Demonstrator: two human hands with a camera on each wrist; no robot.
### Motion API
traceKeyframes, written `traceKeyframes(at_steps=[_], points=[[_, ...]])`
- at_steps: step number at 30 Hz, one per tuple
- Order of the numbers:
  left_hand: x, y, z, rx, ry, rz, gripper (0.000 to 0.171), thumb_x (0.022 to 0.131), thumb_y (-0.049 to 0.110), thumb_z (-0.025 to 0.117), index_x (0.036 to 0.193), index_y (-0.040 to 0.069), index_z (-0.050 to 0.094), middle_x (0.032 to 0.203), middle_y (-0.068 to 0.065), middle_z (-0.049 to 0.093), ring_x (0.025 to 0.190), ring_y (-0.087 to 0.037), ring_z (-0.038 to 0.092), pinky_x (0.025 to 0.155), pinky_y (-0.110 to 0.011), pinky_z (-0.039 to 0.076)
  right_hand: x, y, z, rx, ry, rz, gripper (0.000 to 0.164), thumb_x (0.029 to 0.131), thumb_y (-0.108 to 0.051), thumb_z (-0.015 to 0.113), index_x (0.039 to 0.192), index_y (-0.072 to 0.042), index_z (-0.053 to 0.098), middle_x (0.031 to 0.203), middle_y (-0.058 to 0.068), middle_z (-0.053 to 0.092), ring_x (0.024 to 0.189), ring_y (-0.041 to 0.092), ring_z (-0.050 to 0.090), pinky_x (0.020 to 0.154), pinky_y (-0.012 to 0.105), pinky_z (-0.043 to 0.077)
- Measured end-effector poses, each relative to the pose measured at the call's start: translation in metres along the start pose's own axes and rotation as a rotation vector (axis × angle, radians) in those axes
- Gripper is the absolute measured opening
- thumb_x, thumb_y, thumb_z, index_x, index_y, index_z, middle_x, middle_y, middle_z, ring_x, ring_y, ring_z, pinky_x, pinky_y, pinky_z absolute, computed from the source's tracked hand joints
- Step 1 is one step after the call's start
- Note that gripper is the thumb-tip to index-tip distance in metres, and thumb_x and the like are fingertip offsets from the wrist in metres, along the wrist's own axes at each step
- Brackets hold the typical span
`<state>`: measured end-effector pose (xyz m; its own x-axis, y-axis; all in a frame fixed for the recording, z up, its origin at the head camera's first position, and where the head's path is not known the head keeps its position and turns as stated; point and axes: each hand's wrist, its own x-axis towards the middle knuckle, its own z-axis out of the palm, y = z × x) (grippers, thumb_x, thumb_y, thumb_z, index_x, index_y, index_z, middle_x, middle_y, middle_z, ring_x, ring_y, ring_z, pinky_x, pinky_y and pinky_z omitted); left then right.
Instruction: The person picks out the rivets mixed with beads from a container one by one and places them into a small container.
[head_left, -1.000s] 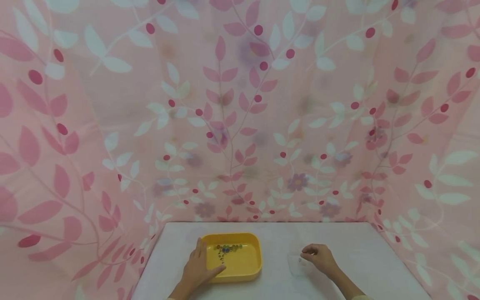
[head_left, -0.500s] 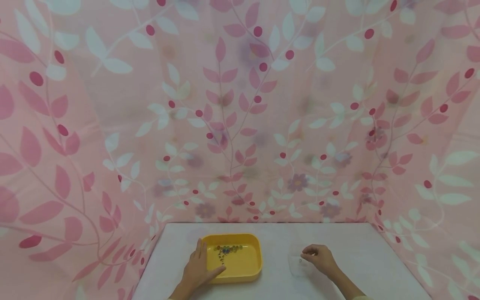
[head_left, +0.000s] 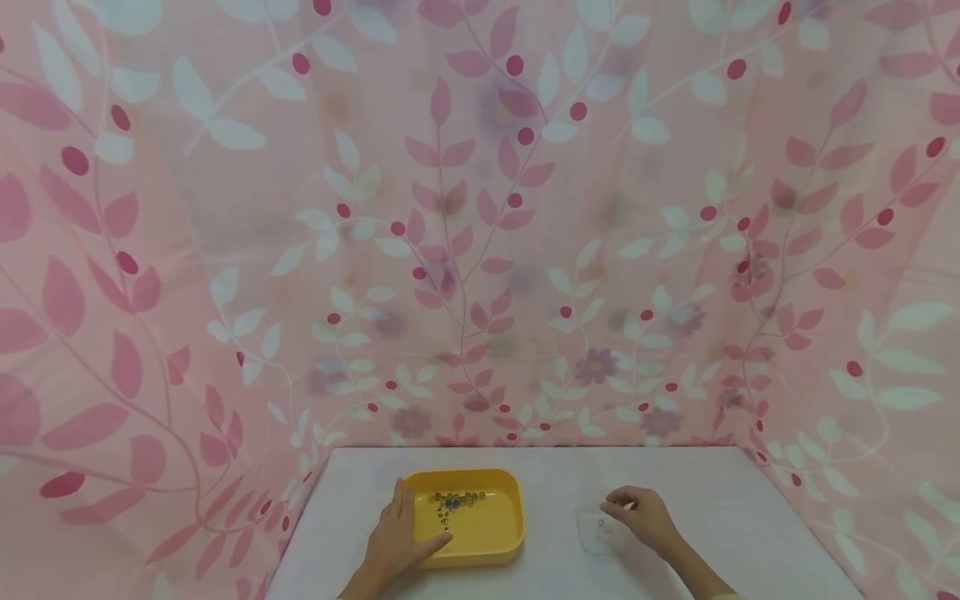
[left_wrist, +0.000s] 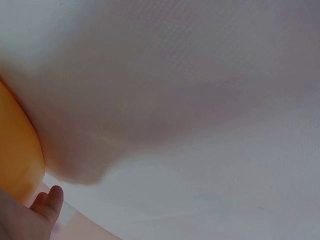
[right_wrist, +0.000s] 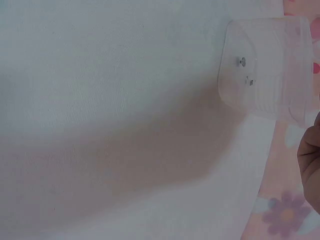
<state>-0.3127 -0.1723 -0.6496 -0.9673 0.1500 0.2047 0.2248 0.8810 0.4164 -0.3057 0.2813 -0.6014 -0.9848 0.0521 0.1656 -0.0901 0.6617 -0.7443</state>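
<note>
My left hand [head_left: 393,537] rests against the left side of a yellow tray [head_left: 480,558], fingers along the side and thumb reaching over the front rim. In the tray lie several coloured glass marbles [head_left: 459,499], with a trail of small dark or silvery pieces [head_left: 443,518] in front of them. My right hand [head_left: 645,518] is over a clear plastic container [head_left: 589,537], thumb and fingertips brought together right at its rim; I cannot tell if they pinch anything. Small shiny silver pieces [right_wrist: 243,62] show inside the container [right_wrist: 272,95] in the right wrist view.
A white tabletop [head_left: 551,475] carries the tray at left and the container at right, with a gap between them. Pink leaf-patterned cloth [head_left: 480,333] hangs behind the table and along both sides.
The right hand has risen very slightly over the container. The left hand, tray and container stay in place; the head view has tilted a little.
</note>
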Motion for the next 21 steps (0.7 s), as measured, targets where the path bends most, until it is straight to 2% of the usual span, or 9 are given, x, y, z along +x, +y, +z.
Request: traceKeyframes(at_steps=[4,7,9,11,13,16,21], points=[[0.000,0.000,-0.002,0.001,0.024,0.011,0.116,0.076,0.074,0.066,0.150,-0.008,0.030,0.161,-0.028,0.017,0.128,-0.052,0.046,0.077,-0.059,0.055,0.000,-0.004,-0.005,-0.036,0.092,-0.040,0.023,0.084,-0.036,0.078,0.094,-0.015,0.074,0.090,-0.001,0.072,0.076,0.007,0.061,0.067,0.021,0.050],[-0.001,0.000,-0.002,-0.001,0.007,0.008,0.117,0.076,0.074,0.065,0.151,-0.007,0.027,0.162,-0.027,0.015,0.129,-0.051,0.045,0.078,-0.058,0.055,-0.001,-0.005,-0.009,-0.081,0.149,-0.079,0.037,0.087,-0.039,0.075,0.108,-0.009,0.071,0.104,0.010,0.069,0.081,0.015,0.063,0.067,0.027,0.053],[-0.001,-0.001,-0.001,-0.011,-0.009,0.007,0.118,0.077,0.074,0.065,0.152,-0.007,0.026,0.162,-0.028,0.014,0.129,-0.052,0.044,0.079,-0.059,0.055,-0.003,-0.003,-0.010,-0.121,0.164,-0.107,0.050,0.088,-0.041,0.074,0.120,-0.004,0.065,0.117,0.018,0.062,0.087,0.024,0.064,0.071,0.036,0.055],[-0.002,0.000,0.000,-0.013,-0.015,0.011,0.118,0.077,0.074,0.065,0.152,-0.007,0.025,0.162,-0.028,0.013,0.129,-0.052,0.044,0.080,-0.059,0.055,-0.004,-0.002,-0.012,-0.177,0.178,-0.151,0.063,0.087,-0.044,0.073,0.130,-0.001,0.057,0.129,0.025,0.053,0.099,0.036,0.063,0.077,0.052,0.055],[-0.003,0.000,0.000,-0.004,-0.010,0.017,0.117,0.077,0.075,0.064,0.152,-0.007,0.026,0.162,-0.028,0.014,0.129,-0.052,0.044,0.080,-0.059,0.054,-0.006,0.000,-0.012,-0.233,0.194,-0.197,0.074,0.086,-0.047,0.074,0.138,0.000,0.050,0.138,0.032,0.044,0.108,0.047,0.059,0.079,0.066,0.050],[-0.001,0.001,0.000,0.017,-0.002,0.024,0.117,0.078,0.077,0.061,0.152,-0.007,0.027,0.161,-0.029,0.015,0.129,-0.052,0.044,0.083,-0.060,0.053,-0.008,0.002,-0.013,-0.311,0.213,-0.224,0.086,0.084,-0.050,0.074,0.146,-0.002,0.040,0.147,0.036,0.030,0.117,0.053,0.051,0.081,0.077,0.041],[0.000,-0.001,0.000,0.039,-0.012,0.016,0.119,0.076,0.081,0.058,0.152,-0.006,0.028,0.162,-0.028,0.015,0.130,-0.052,0.043,0.087,-0.062,0.051,-0.016,0.007,-0.015,-0.391,0.155,-0.196,0.100,0.081,-0.057,0.073,0.153,-0.005,0.028,0.155,0.037,0.013,0.127,0.057,0.040,0.092,0.079,0.032]])
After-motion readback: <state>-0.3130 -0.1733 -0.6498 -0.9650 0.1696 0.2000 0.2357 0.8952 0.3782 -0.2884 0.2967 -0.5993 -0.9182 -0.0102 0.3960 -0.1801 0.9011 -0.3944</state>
